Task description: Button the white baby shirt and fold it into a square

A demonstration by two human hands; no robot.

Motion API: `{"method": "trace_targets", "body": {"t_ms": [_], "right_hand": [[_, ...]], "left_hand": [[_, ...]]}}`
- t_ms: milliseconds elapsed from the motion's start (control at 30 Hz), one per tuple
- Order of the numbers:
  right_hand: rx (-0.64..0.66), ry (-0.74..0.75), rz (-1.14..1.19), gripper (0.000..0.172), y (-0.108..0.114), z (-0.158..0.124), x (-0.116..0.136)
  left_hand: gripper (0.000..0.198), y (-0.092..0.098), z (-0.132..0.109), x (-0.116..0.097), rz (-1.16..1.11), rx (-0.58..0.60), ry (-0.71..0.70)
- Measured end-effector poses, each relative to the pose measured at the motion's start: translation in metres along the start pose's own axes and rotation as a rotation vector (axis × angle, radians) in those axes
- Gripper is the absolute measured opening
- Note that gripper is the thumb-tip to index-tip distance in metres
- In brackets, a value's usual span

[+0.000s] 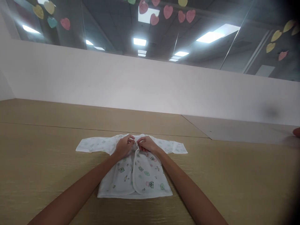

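Note:
A small white baby shirt (150, 175) with green and pink prints lies flat on the table, its sleeves spread to both sides and its hem towards me. Its front edges meet and overlap slightly down the middle. At the neckline my left hand (124, 146) pinches the fabric near the top of the front opening. My right hand (147, 144) is closed on the other front edge, just beside the left. The fingertips nearly meet; what small part lies between them is hidden.
The wood-toned table (225, 178) has a seam across it and a greyish panel (236, 129) at the far right. A white wall (131, 84) rises behind, with glass above bearing heart-shaped paper notes (168, 12). Part of another person's hand (296, 132) shows at the right edge.

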State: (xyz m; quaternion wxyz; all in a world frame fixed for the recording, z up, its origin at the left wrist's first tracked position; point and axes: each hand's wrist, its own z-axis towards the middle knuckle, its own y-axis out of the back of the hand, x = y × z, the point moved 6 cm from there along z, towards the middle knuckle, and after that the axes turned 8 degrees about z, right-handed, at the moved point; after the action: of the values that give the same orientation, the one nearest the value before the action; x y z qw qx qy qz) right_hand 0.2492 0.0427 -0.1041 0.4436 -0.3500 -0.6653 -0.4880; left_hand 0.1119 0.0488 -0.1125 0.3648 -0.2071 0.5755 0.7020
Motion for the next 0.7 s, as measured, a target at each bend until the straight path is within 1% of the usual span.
{"method": "trace_targets", "body": {"t_ms": [133,400,567,700], "right_hand": [[-0.006,0.047,-0.037,0.008,0.000,0.001,0.001],[-0.083,0.113,-0.118,0.013,-0.002,0.000,0.001],[-0.088,0.138,-0.151,0.012,-0.004,-0.003,0.005],[-0.079,0.133,-0.150,0.010,-0.003,-0.005,0.006]], "left_hand": [[0.020,0.001,-0.001,-0.003,-0.003,0.006,-0.017],[0.024,0.002,-0.004,-0.008,-0.040,0.038,-0.052],[0.017,0.001,-0.003,-0.009,-0.048,0.039,-0.091],[0.017,0.001,-0.004,-0.011,0.000,0.038,-0.118]]}}
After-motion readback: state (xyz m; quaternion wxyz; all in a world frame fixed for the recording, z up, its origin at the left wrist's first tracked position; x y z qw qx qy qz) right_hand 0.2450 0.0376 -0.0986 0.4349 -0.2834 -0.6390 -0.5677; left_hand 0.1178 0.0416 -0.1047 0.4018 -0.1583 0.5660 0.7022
